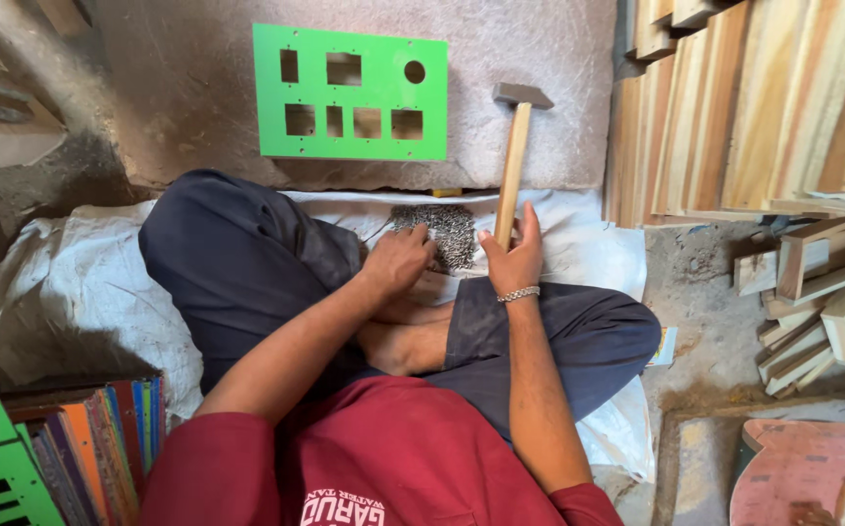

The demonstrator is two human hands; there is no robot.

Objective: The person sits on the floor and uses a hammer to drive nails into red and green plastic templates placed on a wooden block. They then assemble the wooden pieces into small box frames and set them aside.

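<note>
Landmark: pile of small nails (445, 232), heaped loose on a white sack (578, 248) spread on the floor, in no container.

Left hand (398, 261): lies at the left edge of the pile, fingers curled down onto the nails; whether it has pinched any cannot be told. Forearm runs back over the crossed legs.

Right hand (512, 255): just right of the pile, its grip clenched round the lower handle of a hammer (513, 161). A metal bracelet sits on the wrist.

Hammer: wooden handle rises beyond the pile, its metal head resting over a grey stone slab (198, 88).

Green panel (349, 93): flat on the slab beyond the pile, cut with rectangular openings and one round hole.

Wooden slats (754, 107): stacked well right of the pile, with small wooden frames (822, 302) heaped below them.

Coloured panels (91, 443): stood on edge, near left of the pile.
</note>
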